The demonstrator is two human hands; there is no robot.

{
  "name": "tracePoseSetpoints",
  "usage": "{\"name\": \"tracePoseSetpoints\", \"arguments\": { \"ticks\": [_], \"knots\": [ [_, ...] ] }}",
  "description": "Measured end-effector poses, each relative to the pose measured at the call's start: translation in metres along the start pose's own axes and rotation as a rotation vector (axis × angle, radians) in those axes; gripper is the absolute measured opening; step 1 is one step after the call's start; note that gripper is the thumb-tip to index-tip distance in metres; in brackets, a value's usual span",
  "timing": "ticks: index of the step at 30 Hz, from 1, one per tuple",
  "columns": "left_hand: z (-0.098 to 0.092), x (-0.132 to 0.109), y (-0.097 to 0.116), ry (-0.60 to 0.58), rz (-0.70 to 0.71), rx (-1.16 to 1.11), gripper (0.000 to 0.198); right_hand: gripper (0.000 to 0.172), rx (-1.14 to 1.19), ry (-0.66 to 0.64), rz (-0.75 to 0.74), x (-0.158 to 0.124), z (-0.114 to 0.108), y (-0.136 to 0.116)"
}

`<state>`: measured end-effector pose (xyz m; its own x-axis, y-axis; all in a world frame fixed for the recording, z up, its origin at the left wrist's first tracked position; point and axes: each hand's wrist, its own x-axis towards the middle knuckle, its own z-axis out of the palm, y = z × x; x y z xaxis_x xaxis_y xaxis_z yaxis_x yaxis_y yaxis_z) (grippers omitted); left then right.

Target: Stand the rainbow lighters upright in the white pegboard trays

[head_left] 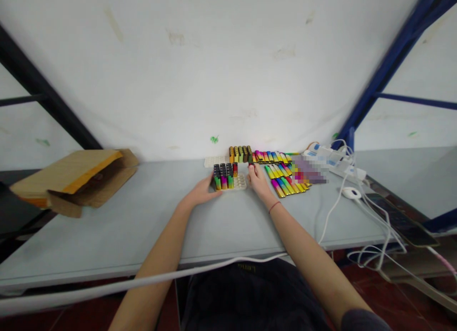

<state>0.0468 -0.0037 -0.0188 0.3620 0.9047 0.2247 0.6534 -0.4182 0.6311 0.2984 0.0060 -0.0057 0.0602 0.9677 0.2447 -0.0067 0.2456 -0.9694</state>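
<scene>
A white tray [241,182] with round holes sits on the grey table [143,216], and several rainbow-coloured lighters [224,175] stand upright in its left part. My left hand [203,190] rests against the tray's left side, fingers curled on it. My right hand [257,181] is just right of the tray, fingers pinched on a lighter [251,166] held upright. More rainbow lighters [285,181] lie flat in rows to the right of that hand.
Another filled group of lighters [240,154] and a second white tray [214,161] stand by the wall. An open cardboard box [76,181] lies at the left. A power strip [335,162], white cables [357,212] and a phone [402,221] occupy the right.
</scene>
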Motion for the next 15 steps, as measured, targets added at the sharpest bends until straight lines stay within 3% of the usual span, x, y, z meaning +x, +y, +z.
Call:
{"name": "tracePoseSetpoints", "arguments": {
  "ticks": [6,15],
  "knots": [
    [0.0,0.0,-0.001,-0.006,-0.016,0.019,0.099,0.06,0.149,0.091,0.376,-0.002,-0.002,-0.015],
    [-0.001,0.0,0.0,0.002,-0.006,0.004,0.099,0.05,0.149,0.151,0.349,0.0,-0.001,-0.016]
  ]
}}
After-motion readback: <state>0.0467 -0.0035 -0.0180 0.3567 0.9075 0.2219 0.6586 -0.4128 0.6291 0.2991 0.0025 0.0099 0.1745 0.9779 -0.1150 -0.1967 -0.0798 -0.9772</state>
